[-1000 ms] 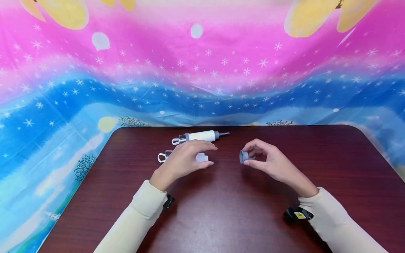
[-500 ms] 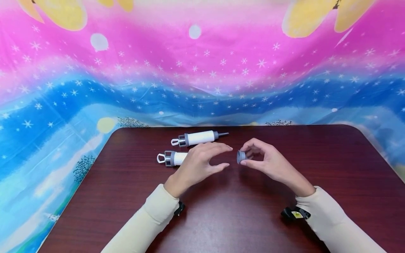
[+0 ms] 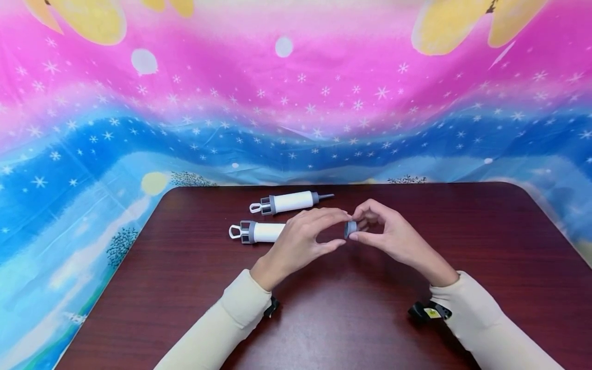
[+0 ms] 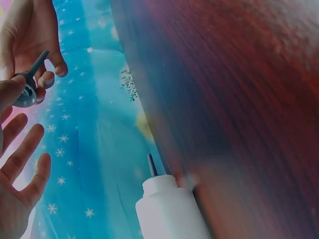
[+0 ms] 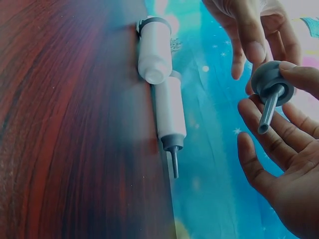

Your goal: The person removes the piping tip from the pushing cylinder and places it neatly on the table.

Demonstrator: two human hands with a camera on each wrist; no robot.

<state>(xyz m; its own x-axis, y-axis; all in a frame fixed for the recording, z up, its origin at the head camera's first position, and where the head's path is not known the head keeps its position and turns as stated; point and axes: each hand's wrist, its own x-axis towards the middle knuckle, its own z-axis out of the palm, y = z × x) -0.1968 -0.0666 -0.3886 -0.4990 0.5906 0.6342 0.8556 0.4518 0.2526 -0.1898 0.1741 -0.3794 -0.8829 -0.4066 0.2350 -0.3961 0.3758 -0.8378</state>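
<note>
My right hand (image 3: 395, 239) pinches a grey nozzle cap (image 3: 351, 229) between thumb and fingers, above the table. In the right wrist view the thin spout (image 5: 269, 112) of this cap points down and toward the camera. My left hand (image 3: 300, 236) reaches in from the left, thumb and fingers spread apart at the cap's rim; whether they touch it I cannot tell. Behind the left hand lies a white syringe-like dispenser (image 3: 266, 232) with a grey collar and loop handle; its bare white neck (image 4: 160, 184) shows in the left wrist view.
A second white dispenser (image 3: 293, 202), with a grey nozzle fitted, lies farther back on the dark red wooden table (image 3: 462, 231). A patterned pink and blue cloth (image 3: 296, 128) hangs behind the table and along its sides.
My left hand has moved right, from over the nearer dispenser to the nozzle cap, uncovering more of that dispenser. The right hand with the cap has shifted slightly left.
</note>
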